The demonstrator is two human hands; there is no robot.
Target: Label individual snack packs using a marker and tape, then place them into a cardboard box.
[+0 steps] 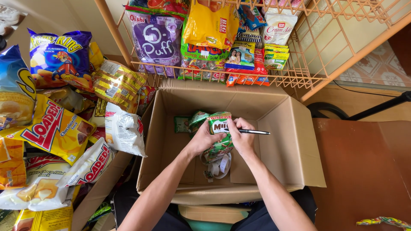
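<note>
A: From the head camera, we look down into an open cardboard box (pixel 282 141). Where do our hands sit?

B: Both are inside the box, near the middle of its floor. Our left hand (pixel 204 137) has its grip closed around a strip of green sachets (pixel 219 128), holding it from the left. Our right hand (pixel 240 136) meets the same strip from the right, its grip pinching a dark pen (pixel 254 132) that points towards the box's right wall.

A: And the strip itself?

B: It stands roughly upright between our hands, the lower sachets trailing down to the box floor. More green packets (pixel 190 123) lie just behind it, towards the box's far wall, and some white paper bits (pixel 219 166) lie just in front.

A: What lies around the box?

B: Left of it we see a heap of snack bags (pixel 55 124), yellow, blue and white, touching the box's left flap. Beyond the far flap stands an orange wire rack (pixel 308 72) with a purple puff bag (pixel 156 40) and a yellow bag (pixel 209 23) in it. Right of the box is a brown surface (pixel 364 171).
</note>
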